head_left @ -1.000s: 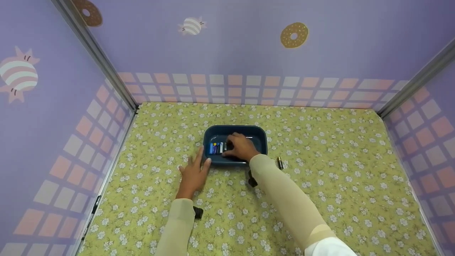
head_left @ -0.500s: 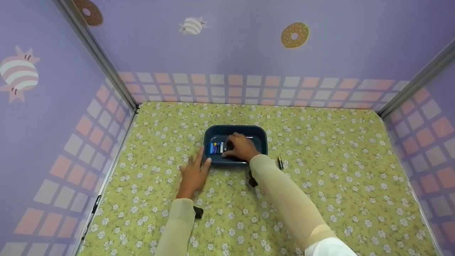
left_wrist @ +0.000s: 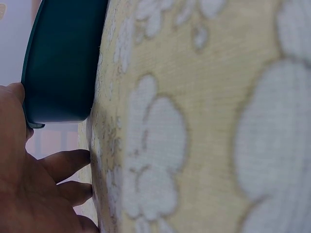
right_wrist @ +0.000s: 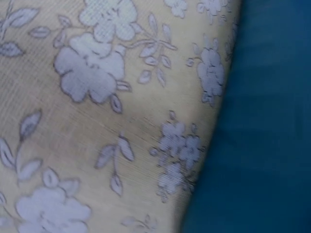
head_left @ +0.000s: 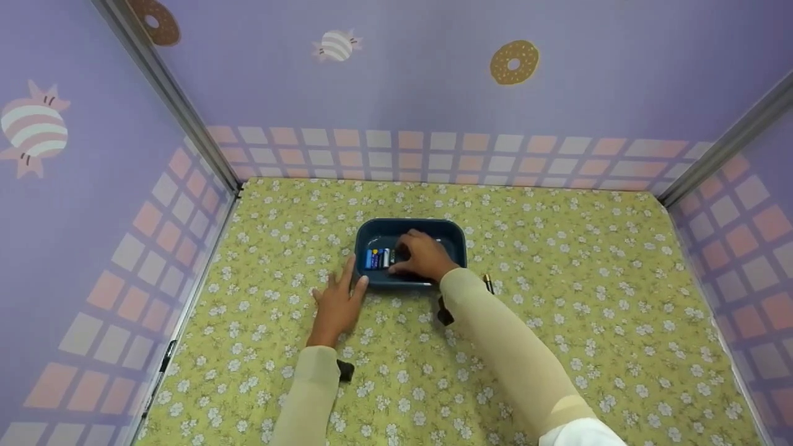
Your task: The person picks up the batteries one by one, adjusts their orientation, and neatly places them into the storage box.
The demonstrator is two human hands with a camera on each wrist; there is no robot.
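Observation:
A dark blue rectangular tray stands on the floral cloth. Inside, toward its left end, several batteries lie side by side in a row. My right hand reaches in, thumb and fingers curled about a dark battery at the row's right end, mostly hidden by the hand. My left hand has its fingers spread at the tray's front left corner; in the left wrist view the thumb side of this hand touches the tray wall. The right wrist view shows only cloth and the tray's side.
One black and gold battery lies on the floral cloth right of the tray, partly behind the right sleeve. Purple walls with printed squares enclose the back and both sides.
My right hand and forearm have shifted slightly right, and the sleeve now covers more of the loose battery outside. The left hand and the tray stay in place.

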